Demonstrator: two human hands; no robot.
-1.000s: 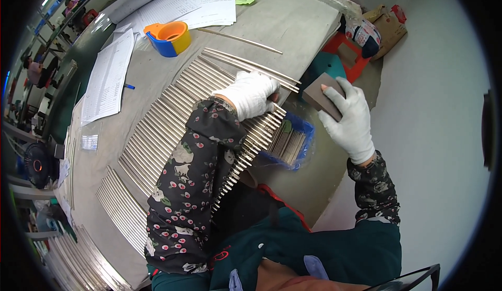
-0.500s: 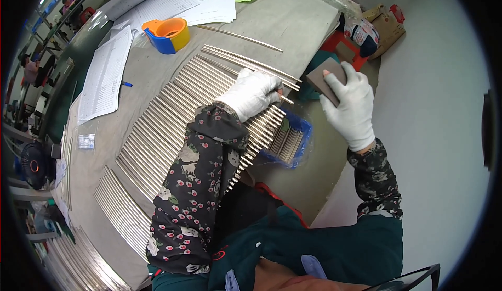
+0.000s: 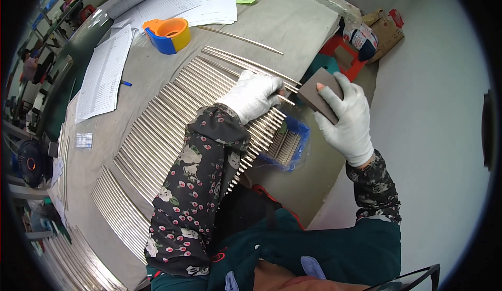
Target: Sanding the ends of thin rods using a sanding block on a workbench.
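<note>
The right hand (image 3: 348, 123), clutching a brown block (image 3: 312, 96), had just shifted closer to the table (image 3: 293, 19), putting the block close to the tip of 1 metal rod (image 3: 286, 100), which the left hand (image 3: 252, 97) pinched, jutting past the table's right edge.

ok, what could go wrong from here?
Many rods jut past the table edge; a nudge might tip some off.
The left sleeve crosses over the rods and could shift them.
The right hand grips the grey-brown block with one of its fingers bare at the tip, which might get scuffed.
</note>
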